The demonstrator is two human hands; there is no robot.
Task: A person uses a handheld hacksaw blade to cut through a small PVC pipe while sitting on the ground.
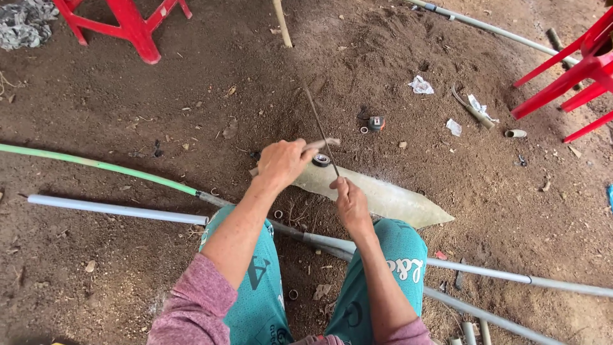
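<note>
At nine o'clock a green hose (96,164) and a grey pipe (115,209) lie on the dirt floor (159,102), both running in toward the person's knees; a red stool (131,22) stands at eleven o'clock. Left of centre, the left hand (283,163) is closed around a short pale stick (322,144), gripping it near a small black ring (321,160), probably to keep that piece steady. Just to its right, at about five o'clock from it, the right hand (350,203) is pinched shut on the lower end of a thin long rod (317,121), which slants up toward twelve o'clock; holding it by the tip likely gives control over its angle. Both hands work over a pale flat leaf-shaped sheet (383,198) that seems to serve as a work mat on the soil. Further right, long grey pipes (511,278) cross at four o'clock, and red chair legs (575,70) stand at two o'clock
</note>
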